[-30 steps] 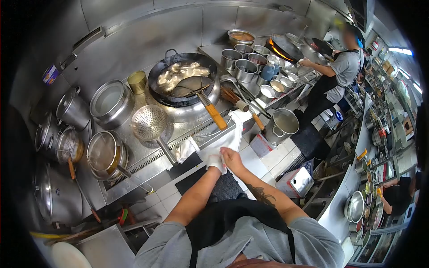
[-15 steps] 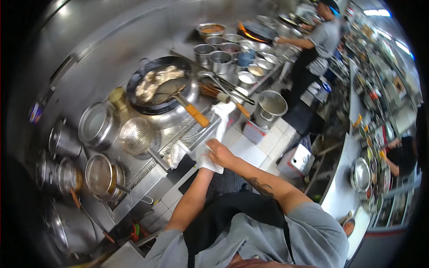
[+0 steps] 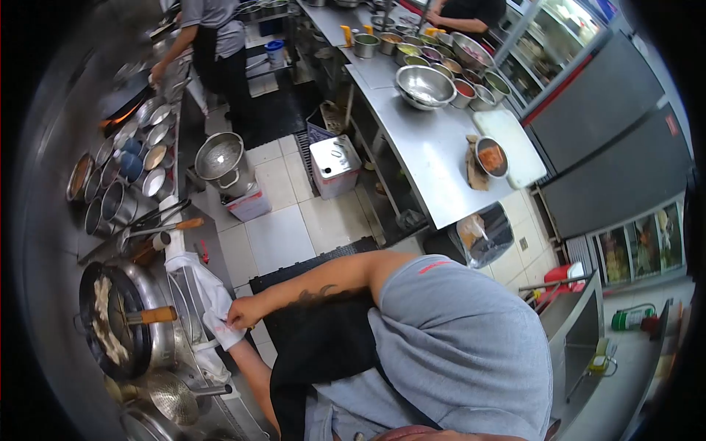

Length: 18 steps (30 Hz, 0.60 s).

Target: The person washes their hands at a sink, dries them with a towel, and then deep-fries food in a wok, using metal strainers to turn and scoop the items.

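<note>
Though rumpled, cloth (image 3: 211,292) lengthwise along counter (image 3: 218,411)

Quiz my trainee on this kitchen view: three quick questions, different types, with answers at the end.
1. True or false: the right hand touches white cloth.

2. Fill in: pale food lies in a black ____.

3. Choose what is beside the small bowl of orange food: A, white board; B, fire extinguisher; C, blue bucket.

Key: 1, true. 2, wok. 3, A.
</note>
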### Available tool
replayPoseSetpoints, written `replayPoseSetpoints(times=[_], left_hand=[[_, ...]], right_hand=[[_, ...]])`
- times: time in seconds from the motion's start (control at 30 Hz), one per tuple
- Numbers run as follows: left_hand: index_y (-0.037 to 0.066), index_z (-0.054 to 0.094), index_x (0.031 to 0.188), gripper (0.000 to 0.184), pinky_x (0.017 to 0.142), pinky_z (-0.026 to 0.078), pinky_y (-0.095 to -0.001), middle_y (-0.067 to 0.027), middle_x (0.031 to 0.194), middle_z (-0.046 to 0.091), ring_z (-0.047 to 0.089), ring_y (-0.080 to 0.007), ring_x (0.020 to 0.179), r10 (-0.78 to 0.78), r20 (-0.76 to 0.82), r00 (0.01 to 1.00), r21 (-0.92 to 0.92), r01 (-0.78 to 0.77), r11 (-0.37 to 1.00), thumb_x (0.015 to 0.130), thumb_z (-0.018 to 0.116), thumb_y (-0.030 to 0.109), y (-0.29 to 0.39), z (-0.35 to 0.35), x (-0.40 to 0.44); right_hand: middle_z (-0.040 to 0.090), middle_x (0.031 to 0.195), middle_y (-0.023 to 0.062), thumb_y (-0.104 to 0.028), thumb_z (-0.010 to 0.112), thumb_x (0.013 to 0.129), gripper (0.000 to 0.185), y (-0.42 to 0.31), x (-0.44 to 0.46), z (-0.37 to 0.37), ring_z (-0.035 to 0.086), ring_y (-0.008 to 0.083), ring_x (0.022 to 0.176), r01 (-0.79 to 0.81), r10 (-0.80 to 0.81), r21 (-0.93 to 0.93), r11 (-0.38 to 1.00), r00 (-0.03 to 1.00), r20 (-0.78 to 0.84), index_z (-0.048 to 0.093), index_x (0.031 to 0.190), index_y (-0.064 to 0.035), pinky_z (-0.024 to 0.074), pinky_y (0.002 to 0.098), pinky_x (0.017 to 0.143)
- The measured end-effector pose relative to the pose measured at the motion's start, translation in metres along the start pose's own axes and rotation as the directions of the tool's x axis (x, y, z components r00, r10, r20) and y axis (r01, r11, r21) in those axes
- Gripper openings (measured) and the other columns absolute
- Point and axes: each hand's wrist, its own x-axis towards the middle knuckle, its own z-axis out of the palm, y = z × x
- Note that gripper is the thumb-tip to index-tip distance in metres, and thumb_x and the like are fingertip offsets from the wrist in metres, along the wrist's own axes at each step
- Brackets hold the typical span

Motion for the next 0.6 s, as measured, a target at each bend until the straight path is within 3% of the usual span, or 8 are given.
replayPoseSetpoints(times=[0.03,0.1,0.17,0.2,0.33,0.43,0.53,0.6], left_hand=[[0.013,0.05,0.118,0.035,0.094,0.043,-0.0417,-0.0105,0.119,0.053,0.051,-0.0257,0.111,-0.014,-0.008,1.0,0.004,0.014,1.0,0.094,0.038,0.036,-0.001,-0.004,-0.002],[0.013,0.05,0.118,0.036,0.094,0.043,-0.0422,-0.0106,0.119,0.053,0.051,-0.0261,0.111,-0.038,-0.029,0.999,0.021,0.038,0.999,0.094,0.038,0.036,-0.005,-0.008,-0.01],[0.013,0.05,0.119,0.036,0.094,0.042,-0.0428,-0.0107,0.12,0.053,0.05,-0.0265,0.112,-0.059,-0.052,0.997,0.032,0.06,0.998,0.094,0.039,0.036,-0.011,-0.008,-0.018],[0.013,0.05,0.119,0.037,0.094,0.042,-0.0431,-0.0108,0.12,0.053,0.05,-0.0267,0.112,-0.067,-0.065,0.996,0.034,0.069,0.997,0.094,0.039,0.036,-0.014,-0.008,-0.023],[0.012,0.049,0.12,0.038,0.095,0.042,-0.0442,-0.0111,0.121,0.053,0.05,-0.0275,0.112,-0.109,-0.084,0.991,0.069,0.115,0.991,0.093,0.04,0.037,-0.025,-0.004,-0.024],[0.011,0.049,0.121,0.039,0.095,0.042,-0.045,-0.0113,0.122,0.052,0.05,-0.028,0.113,-0.115,-0.088,0.989,0.076,0.122,0.99,0.093,0.04,0.037,-0.036,0.004,-0.022],[0.011,0.049,0.122,0.041,0.095,0.042,-0.0459,-0.0115,0.122,0.052,0.05,-0.0286,0.113,-0.124,-0.092,0.988,0.073,0.131,0.989,0.093,0.041,0.038,-0.052,0.017,-0.027],[0.011,0.048,0.123,0.041,0.095,0.042,-0.0464,-0.0117,0.123,0.052,0.05,-0.029,0.114,-0.124,-0.102,0.987,0.07,0.131,0.989,0.093,0.041,0.038,-0.064,0.021,-0.031]], right_hand=[[0.066,0.082,0.0145,-0.016,0.062,0.08,0.027,0.003,-0.017,-0.013,0.067,0.0234,0.072,-0.036,0.036,0.144,0.989,0.999,0.006,0.063,0.102,0.0001,0.053,0.0321,0.065],[0.066,0.085,0.012,-0.011,0.057,0.084,0.024,0.041,-0.057,-0.048,0.065,0.017,0.069,0.066,-0.044,0.106,0.992,0.979,-0.201,0.061,0.104,0.002,0.0525,0.0286,0.06],[0.065,0.089,0.0117,-0.013,0.055,0.088,0.03,0.079,-0.12,-0.086,0.065,0.017,0.07,-0.061,0.223,0.388,0.92,0.894,-0.389,0.056,0.114,0.0017,0.0523,0.0286,0.059],[0.066,0.091,0.0123,-0.014,0.056,0.09,0.032,0.105,-0.155,-0.108,0.065,0.0167,0.07,-0.085,0.284,0.39,0.917,0.825,-0.489,0.054,0.117,0.0016,0.0523,0.0285,0.058],[0.066,0.092,0.01,-0.016,0.055,0.09,0.031,0.114,-0.332,-0.16,0.065,0.0166,0.07,0.067,0.493,0.535,0.842,0.31,-0.813,0.055,0.117,0.0003,0.0535,0.0266,0.061],[0.065,0.087,0.0079,-0.023,0.055,0.092,0.028,0.116,-0.425,-0.165,0.062,0.0145,0.065,0.202,0.573,0.559,0.804,-0.013,-0.82,0.057,0.11,-0.002,0.0503,0.0254,0.056],[0.064,0.086,0.0069,-0.022,0.054,0.093,0.025,0.126,-0.466,-0.16,0.061,0.0141,0.063,0.142,0.585,0.568,0.81,-0.13,-0.801,0.058,0.109,-0.0027,0.0493,0.0249,0.054],[0.064,0.086,0.0071,-0.019,0.054,0.092,0.023,0.13,-0.472,-0.153,0.062,0.014,0.063,0.186,0.547,0.533,0.826,-0.031,-0.837,0.057,0.109,-0.0024,0.0492,0.0245,0.054]])
